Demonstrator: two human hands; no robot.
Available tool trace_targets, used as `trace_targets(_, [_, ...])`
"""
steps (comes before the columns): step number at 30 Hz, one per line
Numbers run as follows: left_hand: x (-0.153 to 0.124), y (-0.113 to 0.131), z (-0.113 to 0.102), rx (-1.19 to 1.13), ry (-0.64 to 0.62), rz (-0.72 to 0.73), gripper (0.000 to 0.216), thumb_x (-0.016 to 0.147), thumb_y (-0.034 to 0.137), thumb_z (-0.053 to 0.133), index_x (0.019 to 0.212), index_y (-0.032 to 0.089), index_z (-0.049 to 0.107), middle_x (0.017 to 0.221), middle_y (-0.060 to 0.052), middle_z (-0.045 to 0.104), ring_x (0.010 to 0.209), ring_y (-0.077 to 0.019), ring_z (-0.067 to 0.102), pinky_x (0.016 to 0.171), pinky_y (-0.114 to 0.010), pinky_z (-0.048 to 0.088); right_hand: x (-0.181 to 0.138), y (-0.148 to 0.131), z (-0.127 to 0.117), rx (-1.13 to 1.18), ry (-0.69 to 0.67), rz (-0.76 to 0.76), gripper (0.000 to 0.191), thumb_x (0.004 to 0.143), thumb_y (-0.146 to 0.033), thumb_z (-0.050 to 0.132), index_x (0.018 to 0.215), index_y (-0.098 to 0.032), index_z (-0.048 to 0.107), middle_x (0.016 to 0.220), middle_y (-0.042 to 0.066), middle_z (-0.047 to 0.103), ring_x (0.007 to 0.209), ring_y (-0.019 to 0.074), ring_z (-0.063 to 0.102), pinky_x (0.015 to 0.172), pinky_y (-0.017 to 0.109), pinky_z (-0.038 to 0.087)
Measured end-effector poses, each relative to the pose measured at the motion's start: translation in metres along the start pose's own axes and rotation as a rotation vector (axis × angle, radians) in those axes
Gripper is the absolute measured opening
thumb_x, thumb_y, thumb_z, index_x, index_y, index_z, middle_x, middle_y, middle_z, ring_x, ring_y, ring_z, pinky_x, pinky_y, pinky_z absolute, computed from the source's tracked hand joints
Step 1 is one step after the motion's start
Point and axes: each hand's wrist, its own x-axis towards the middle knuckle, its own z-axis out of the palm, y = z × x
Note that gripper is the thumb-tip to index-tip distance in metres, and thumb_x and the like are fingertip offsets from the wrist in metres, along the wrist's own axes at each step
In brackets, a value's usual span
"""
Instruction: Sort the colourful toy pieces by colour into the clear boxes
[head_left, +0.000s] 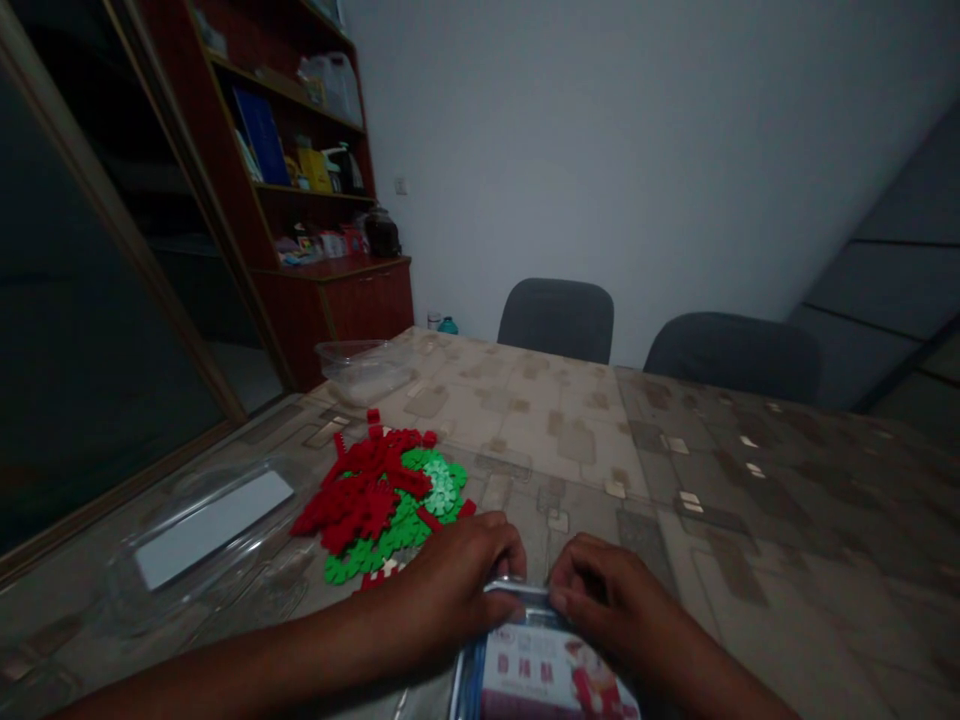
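Observation:
A clear plastic box (pixel 517 700) with a printed label, bearing red characters and a red-and-white picture, lies at the bottom centre. My left hand (pixel 476 570) closes on its far left corner, thumb over the rim and fingers curled beyond it. At the far right corner my right hand (pixel 611 590) pinches the rim between thumb and bent fingers. The box's near end is cut off by the frame. Beyond my left hand lies a heap of red interlocking pieces (pixel 364 490), with green pieces (pixel 386 543) and pale green pieces (pixel 441 483) on its right and near sides.
A clear plastic shell (pixel 255 550) with a white strip (pixel 217 525) lies on the left of the table (pixel 555 430). A clear tray (pixel 367 372) stands at the far left corner. Two grey chairs (pixel 556 315) face the far edge; a red-brown cabinet (pixel 360 300) stands behind.

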Motion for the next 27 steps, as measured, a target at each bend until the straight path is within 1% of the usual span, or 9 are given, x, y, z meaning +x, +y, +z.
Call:
trace_targets(3, [-0.002,-0.001,0.0,0.018,0.011,-0.017,0.02,0.077,0.015,0.069,0.096,0.021,0.063,0.098,0.001,0.061,0.09,-0.0184,0.056,0.072,-0.026,0.037,0.0,-0.005,0.004,-0.029,0.021,0.004,0.007,0.076,-0.015,0.06,0.072,-0.02,0.058,0.068,-0.002,0.051,0.066,0.0166,0.049,0.06,0.027,0.033])
trace_targets(7, [-0.006,-0.002,-0.003,0.027,-0.005,0.004,0.021,0.079,0.018,0.072,0.097,0.023,0.062,0.097,0.002,0.061,0.089,-0.0181,0.055,0.071,-0.026,0.035,-0.005,-0.005,0.006,-0.099,0.081,-0.076,0.011,0.079,-0.013,0.062,0.072,-0.02,0.057,0.076,0.0,0.054,0.074,0.0186,0.053,0.066,0.029,0.036])
trace_targets(10, [-0.007,-0.001,-0.006,0.057,-0.029,0.067,0.023,0.081,0.017,0.072,0.1,0.023,0.06,0.101,0.002,0.061,0.092,-0.0186,0.055,0.073,-0.027,0.035,-0.007,-0.001,0.007,-0.142,0.106,-0.143,0.011,0.085,-0.015,0.061,0.075,-0.02,0.057,0.079,0.001,0.055,0.078,0.0199,0.054,0.068,0.03,0.037])
trace_targets(13, [-0.007,0.0,-0.007,0.077,-0.03,0.118,0.025,0.081,0.015,0.07,0.101,0.024,0.058,0.103,0.002,0.061,0.093,-0.0188,0.054,0.075,-0.028,0.035,-0.008,0.003,0.008,-0.169,0.129,-0.185,0.013,0.088,-0.018,0.06,0.076,-0.02,0.056,0.079,0.002,0.055,0.077,0.0203,0.054,0.067,0.031,0.037])
trace_targets(15, [-0.006,0.001,-0.007,0.072,-0.024,0.106,0.023,0.08,0.014,0.07,0.099,0.023,0.058,0.1,0.001,0.061,0.09,-0.0184,0.054,0.074,-0.028,0.035,-0.009,0.003,0.008,-0.181,0.15,-0.221,0.013,0.089,-0.019,0.06,0.077,-0.02,0.057,0.079,0.002,0.055,0.077,0.0204,0.054,0.066,0.031,0.037])
trace_targets(19, [-0.006,0.003,-0.009,0.106,-0.023,0.111,0.011,0.084,0.018,0.067,0.09,0.022,0.058,0.09,0.002,0.062,0.082,-0.0173,0.055,0.068,-0.027,0.034,-0.013,0.002,0.008,-0.198,0.162,-0.275,0.012,0.092,-0.02,0.058,0.08,-0.019,0.058,0.081,0.004,0.057,0.079,0.0215,0.055,0.068,0.032,0.038])
trace_targets(23, [-0.004,0.002,-0.012,0.184,-0.045,0.13,0.011,0.084,0.025,0.07,0.087,0.022,0.059,0.084,0.002,0.063,0.077,-0.0172,0.057,0.062,-0.026,0.032,-0.012,0.002,0.008,-0.197,0.142,-0.281,0.012,0.091,-0.02,0.059,0.079,-0.02,0.057,0.081,0.003,0.058,0.078,0.0204,0.055,0.067,0.031,0.038])
trace_targets(27, [-0.001,-0.002,-0.011,0.273,-0.054,0.153,0.009,0.085,0.025,0.066,0.085,0.021,0.059,0.081,0.001,0.063,0.07,-0.0172,0.056,0.057,-0.026,0.03,-0.01,0.003,0.009,-0.215,0.129,-0.257,0.014,0.09,-0.019,0.062,0.078,-0.02,0.057,0.083,0.003,0.059,0.079,0.0202,0.056,0.067,0.031,0.04])
